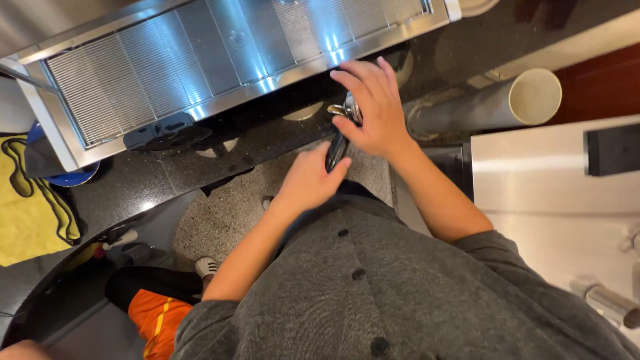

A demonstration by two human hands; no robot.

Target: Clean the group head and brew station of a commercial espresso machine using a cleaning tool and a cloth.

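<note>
One portafilter (341, 133) in view, held by both hands. Left hand (308, 179) clenched round its black handle, the handle sticking out beyond the fingers. Right hand (375, 110) just past the left fingertips, fingers curled over the metal basket end, gripping it. One ribbed metal tray (200, 60) beyond the right fingers. One grey tube (490, 103) right of them.

Portafilter (341, 130): black handle (335, 152), slim and glossy, running near-to-far, slightly tilted right at the far end. Shiny metal head (349, 109) at the far end, mostly hidden, basket contents impossible to tell. Held in mid-air over the dark speckled desk (200, 160), just near of the steel drip grate (200, 60), centre of the scene. Gripped at both ends.
</note>
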